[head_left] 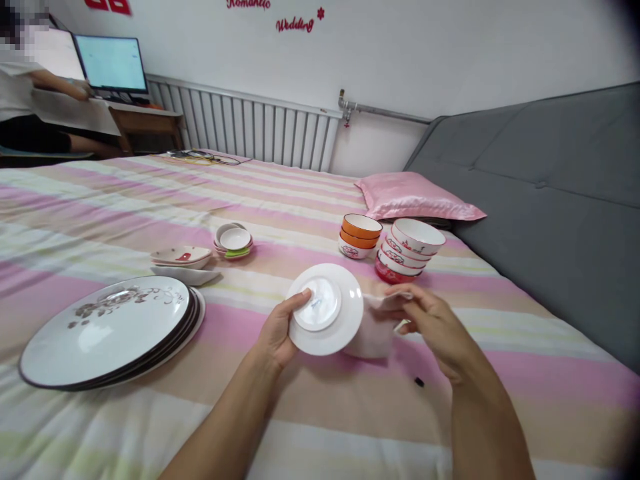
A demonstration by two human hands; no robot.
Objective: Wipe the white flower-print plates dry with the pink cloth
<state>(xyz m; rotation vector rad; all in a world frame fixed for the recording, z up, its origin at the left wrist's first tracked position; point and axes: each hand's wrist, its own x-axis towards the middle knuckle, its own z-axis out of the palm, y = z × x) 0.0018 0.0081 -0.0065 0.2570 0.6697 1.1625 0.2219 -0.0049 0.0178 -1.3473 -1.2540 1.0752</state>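
My left hand (284, 328) grips a small white plate (350, 320) by its left edge, the thumb lying on its underside. The plate is tilted, so its round foot ring faces me. My right hand (430, 320) pinches a pale cloth or tissue (373, 333) just right of the plate. That thin piece hangs down and runs partly behind the plate, where its far part is hidden. Whether it touches the plate I cannot tell.
Large plates (125, 333) with a brown flower pattern are stacked at left. Behind them are shallow dishes (180, 255) and small saucers (234, 240). Two bowl stacks, orange (360, 233) and white-red (413, 247), stand beyond my right hand. A black bit (419, 382) lies nearby. A person sits far left.
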